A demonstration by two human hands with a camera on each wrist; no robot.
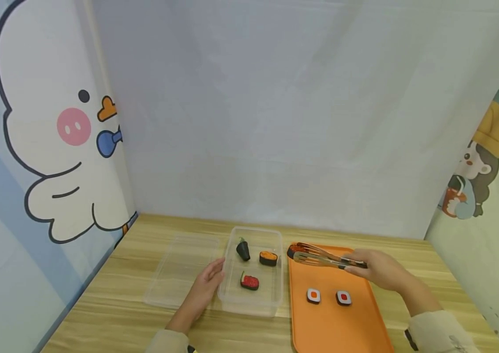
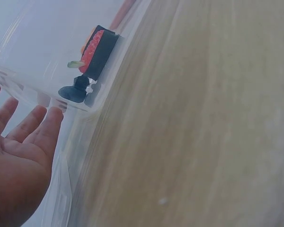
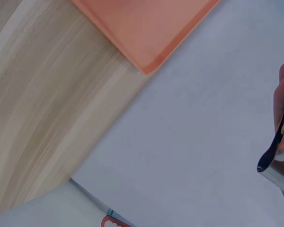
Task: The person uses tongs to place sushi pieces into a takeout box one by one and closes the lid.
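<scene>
My right hand (image 1: 379, 268) grips metal tongs (image 1: 320, 257) above the far end of an orange tray (image 1: 335, 326). At the tongs' tips is a dark-wrapped toy sushi piece with a red-orange top (image 1: 293, 251), near the clear plastic box's right side. My left hand (image 1: 207, 284) rests its extended fingers against the left wall of that clear box (image 1: 258, 306). Inside the box lie a dark cone-shaped hand roll (image 1: 243, 250), an orange-topped sushi (image 1: 268, 258) and a red-topped sushi (image 1: 249, 281). In the right wrist view only the tongs' handle end (image 3: 277, 168) shows.
Two white sushi rolls, one with an orange centre (image 1: 313, 295) and one with a red centre (image 1: 343, 297), sit on the tray. A clear flat lid (image 1: 174, 269) lies left of the box on the wooden table (image 1: 112, 304). A pale curtain (image 1: 276, 122) hangs behind.
</scene>
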